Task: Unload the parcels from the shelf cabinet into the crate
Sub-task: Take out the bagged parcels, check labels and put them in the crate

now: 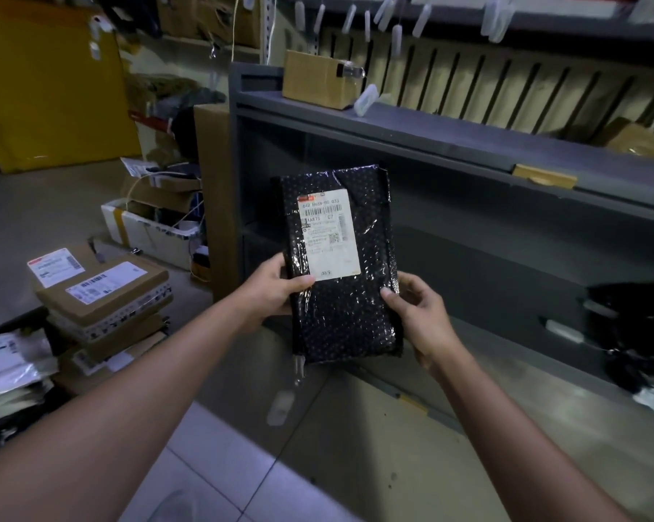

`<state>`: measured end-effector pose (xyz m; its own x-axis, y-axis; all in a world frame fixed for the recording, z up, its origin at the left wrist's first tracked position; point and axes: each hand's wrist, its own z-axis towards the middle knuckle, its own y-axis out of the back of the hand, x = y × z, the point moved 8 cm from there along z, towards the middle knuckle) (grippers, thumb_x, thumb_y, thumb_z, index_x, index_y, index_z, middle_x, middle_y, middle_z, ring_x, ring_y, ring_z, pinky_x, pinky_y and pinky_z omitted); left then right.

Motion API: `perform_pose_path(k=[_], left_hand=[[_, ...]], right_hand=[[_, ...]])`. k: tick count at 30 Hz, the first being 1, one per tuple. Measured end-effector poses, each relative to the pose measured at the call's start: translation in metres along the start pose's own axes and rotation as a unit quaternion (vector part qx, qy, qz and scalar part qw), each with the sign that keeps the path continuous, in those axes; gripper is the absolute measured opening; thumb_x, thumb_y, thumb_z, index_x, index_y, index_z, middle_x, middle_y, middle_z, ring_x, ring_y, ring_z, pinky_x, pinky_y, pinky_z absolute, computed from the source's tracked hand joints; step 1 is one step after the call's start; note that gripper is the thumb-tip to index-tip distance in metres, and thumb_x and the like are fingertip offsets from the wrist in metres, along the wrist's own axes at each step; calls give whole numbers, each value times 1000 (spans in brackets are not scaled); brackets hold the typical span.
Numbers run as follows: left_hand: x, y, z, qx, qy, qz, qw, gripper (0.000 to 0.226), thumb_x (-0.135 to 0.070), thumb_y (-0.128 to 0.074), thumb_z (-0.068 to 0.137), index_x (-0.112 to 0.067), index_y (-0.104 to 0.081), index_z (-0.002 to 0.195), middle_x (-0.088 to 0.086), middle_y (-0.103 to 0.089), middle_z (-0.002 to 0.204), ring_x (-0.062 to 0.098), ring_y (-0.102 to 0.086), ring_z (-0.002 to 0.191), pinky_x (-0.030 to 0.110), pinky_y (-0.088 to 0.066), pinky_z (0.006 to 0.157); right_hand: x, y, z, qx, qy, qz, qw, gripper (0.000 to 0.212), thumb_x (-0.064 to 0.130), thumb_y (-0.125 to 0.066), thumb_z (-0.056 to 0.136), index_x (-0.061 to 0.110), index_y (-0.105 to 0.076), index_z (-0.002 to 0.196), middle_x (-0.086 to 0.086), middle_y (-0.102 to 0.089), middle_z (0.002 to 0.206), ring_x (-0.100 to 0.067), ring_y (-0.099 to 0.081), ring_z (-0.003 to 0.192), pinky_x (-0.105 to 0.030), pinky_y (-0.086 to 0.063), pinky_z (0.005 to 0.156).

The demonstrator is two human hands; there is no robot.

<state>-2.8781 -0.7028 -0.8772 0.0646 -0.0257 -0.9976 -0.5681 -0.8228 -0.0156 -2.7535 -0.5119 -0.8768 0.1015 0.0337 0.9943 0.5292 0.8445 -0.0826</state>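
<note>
Grey floor tiles (pixel 223 465) and a dim store room full of boxes lie all around. The left hand (pixel 274 293) grips the left edge of a black parcel (pixel 350 322), with its thumb curled onto the front by the bottom corner of the white label (pixel 329 239). The right hand (pixel 419 314) holds the right edge, thumb on the front too. The parcel is shiny and bumpy. It stands upright in the air, in front of the grey shelf cabinet (pixel 431 135) and not touching it. A brown box (pixel 316 79) sits near the left end of the cabinet's top. More black parcels (pixel 634 325) lie on a low shelf at the right edge. A stack of brown boxes (pixel 103 295) sits on the floor to the left.
</note>
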Motion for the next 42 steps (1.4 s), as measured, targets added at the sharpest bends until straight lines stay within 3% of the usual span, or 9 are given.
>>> perform_pose_path(k=[3,8,14,18,21,26,34,37,42], left_hand=[[4,-1,-1,-6,6,22,1000,29,-10,-65,94,-22,-54,117,1,-68,119,19,-69,101,35,-60,72],[4,6,-1,-52,6,23,998,49,-10,-66,93,-21,-42,135,7,-68,119,19,-70,95,34,-61,67],[5,36,-8,-81,33,14,996,58,-6,-59,97,-30,-33,143,-1,-72,104,16,-70,91,28,-54,60],[2,72,-18,-113,37,15,993,55,-2,-56,97,-28,-38,141,-6,-69,91,15,-68,84,29,-53,60],[-4,106,-32,-142,41,17,989,50,1,-55,97,-30,-42,133,-1,-69,102,16,-67,84,29,-52,60],[-27,184,-62,-191,52,38,980,54,5,-52,97,-29,-41,137,9,-66,109,18,-67,84,29,-56,56],[-28,322,-137,-289,69,54,953,53,5,-57,94,-27,-45,136,10,-70,106,21,-70,82,36,-56,69],[-13,369,-163,-330,89,48,939,54,4,-57,94,-30,-44,133,6,-71,98,19,-70,78,33,-57,62],[26,438,-197,-390,129,26,911,53,2,-59,94,-29,-45,135,4,-70,104,17,-69,85,31,-55,57]], right_hand=[[-1,-1,1,-14,-3,-12,1000,23,-2,-61,94,18,-65,105,3,-74,91,-11,-69,81,-28,-59,77],[-12,-5,2,-31,-36,0,999,19,0,-60,95,15,-64,106,-3,-71,96,-19,-67,87,-38,-58,82],[-19,-29,1,-22,-61,4,998,15,1,-60,95,14,-64,102,-5,-70,92,-15,-68,75,-29,-59,67],[-22,-65,4,10,-68,-17,997,13,2,-62,95,13,-66,100,-8,-73,96,-20,-70,82,-38,-60,81],[-16,-103,8,35,-72,-31,996,12,1,-62,94,12,-66,98,-11,-72,98,-22,-69,85,-38,-58,84],[-5,-187,11,101,-72,-58,991,8,3,-62,95,9,-64,99,-5,-69,87,-15,-65,73,-27,-55,67],[-10,-344,5,206,-48,-147,966,24,10,-71,90,12,-62,112,-10,-67,110,-26,-67,99,-42,-56,92],[-23,-403,-3,252,-62,-163,952,33,10,-71,89,8,-59,120,-13,-64,115,-30,-67,101,-49,-56,92],[-58,-487,-19,310,-60,-206,926,21,9,-68,91,13,-60,110,-12,-69,105,-28,-69,94,-46,-57,89]])
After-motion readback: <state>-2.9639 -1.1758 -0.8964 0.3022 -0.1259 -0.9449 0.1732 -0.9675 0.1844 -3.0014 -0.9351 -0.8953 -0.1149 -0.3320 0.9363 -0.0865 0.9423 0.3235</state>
